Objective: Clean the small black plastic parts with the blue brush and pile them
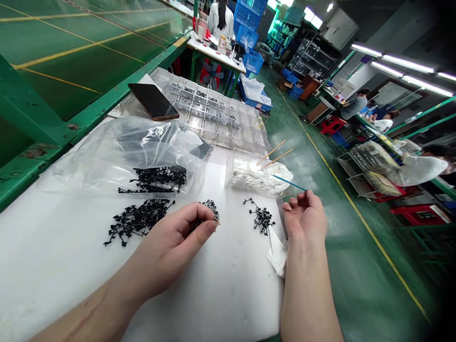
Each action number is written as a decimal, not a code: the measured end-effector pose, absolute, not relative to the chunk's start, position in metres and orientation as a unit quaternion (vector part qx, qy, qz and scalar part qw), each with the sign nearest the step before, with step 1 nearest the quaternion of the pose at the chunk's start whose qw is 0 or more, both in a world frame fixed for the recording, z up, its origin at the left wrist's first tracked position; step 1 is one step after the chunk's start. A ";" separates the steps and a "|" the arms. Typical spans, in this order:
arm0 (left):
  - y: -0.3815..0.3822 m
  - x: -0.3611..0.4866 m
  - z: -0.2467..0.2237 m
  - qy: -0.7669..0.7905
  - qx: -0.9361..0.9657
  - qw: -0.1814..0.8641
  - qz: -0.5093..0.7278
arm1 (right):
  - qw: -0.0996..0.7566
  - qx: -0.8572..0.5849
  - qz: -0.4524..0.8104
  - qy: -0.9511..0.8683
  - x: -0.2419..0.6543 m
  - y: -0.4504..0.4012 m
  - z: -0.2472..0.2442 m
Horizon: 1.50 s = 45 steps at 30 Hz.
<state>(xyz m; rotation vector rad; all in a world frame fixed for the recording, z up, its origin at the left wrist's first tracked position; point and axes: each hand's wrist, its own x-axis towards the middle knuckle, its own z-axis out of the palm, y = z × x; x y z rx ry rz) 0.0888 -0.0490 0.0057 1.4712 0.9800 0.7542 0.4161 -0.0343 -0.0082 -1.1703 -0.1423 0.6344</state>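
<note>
My left hand (185, 232) is closed over the white table (221, 285), thumb and forefinger pinched together; what it holds is too small to make out. Just beyond its fingertips lies a pile of small grey rings (211, 206). My right hand (306, 216) grips a thin blue stick (289, 182), whose far end reaches over a clear box (245, 186) with white cloth in it. Black stemmed parts (140, 219) are heaped left of my left hand. A smaller group of black parts (262, 219) lies between the hands.
A clear plastic bag (107, 159) with black parts lies at the left. Behind are a phone (154, 101) and a compartment tray (217, 135). Two wooden sticks (276, 158) lean from the clear box. White tissue (277, 254) lies by my right wrist. Other people sit at far benches.
</note>
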 end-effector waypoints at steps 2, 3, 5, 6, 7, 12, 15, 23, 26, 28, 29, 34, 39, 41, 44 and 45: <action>-0.049 0.088 0.006 0.416 0.631 0.571 0.320 | 0.800 -0.524 0.285 -0.068 0.412 -0.036 -0.002; -0.049 0.088 0.007 0.415 0.635 0.569 0.318 | 0.805 -0.514 0.288 -0.072 0.408 -0.037 0.001; -0.049 0.086 0.007 0.410 0.650 0.557 0.315 | 0.811 -0.486 0.314 -0.086 0.397 -0.040 0.008; -0.049 0.086 0.007 0.406 0.660 0.548 0.316 | 0.813 -0.469 0.331 -0.096 0.390 -0.042 0.011; -0.050 0.086 0.007 0.402 0.669 0.537 0.320 | 0.814 -0.452 0.348 -0.108 0.382 -0.043 0.013; -0.052 0.086 0.010 0.387 0.682 0.498 0.371 | 0.804 -0.401 0.411 -0.156 0.349 -0.054 0.020; -0.053 0.087 0.012 0.377 0.676 0.490 0.400 | 0.794 -0.399 0.420 -0.183 0.342 -0.059 0.020; -0.057 0.083 0.011 0.382 0.645 0.479 0.457 | 0.776 -0.415 0.425 -0.211 0.337 -0.062 0.021; -0.058 0.084 0.010 0.388 0.640 0.476 0.462 | 0.768 -0.423 0.423 -0.226 0.333 -0.062 0.020; -0.057 0.084 0.010 0.389 0.642 0.470 0.465 | 0.765 -0.430 0.417 -0.236 0.331 -0.062 0.020; -0.056 0.085 0.010 0.387 0.645 0.466 0.466 | 0.765 -0.432 0.414 -0.239 0.331 -0.063 0.020; -0.056 0.084 0.013 0.377 0.663 0.452 0.464 | 0.764 -0.434 0.412 -0.240 0.331 -0.063 0.019; -0.057 0.085 0.015 0.376 0.667 0.444 0.465 | 0.763 -0.439 0.410 -0.241 0.332 -0.064 0.018; -0.058 0.085 0.014 0.377 0.668 0.443 0.464 | 0.760 -0.438 0.412 -0.244 0.332 -0.064 0.017; -0.057 0.085 0.014 0.376 0.672 0.440 0.463 | 0.757 -0.435 0.416 -0.254 0.331 -0.063 0.017; -0.057 0.084 0.014 0.375 0.673 0.439 0.463 | 0.757 -0.435 0.416 -0.257 0.331 -0.062 0.016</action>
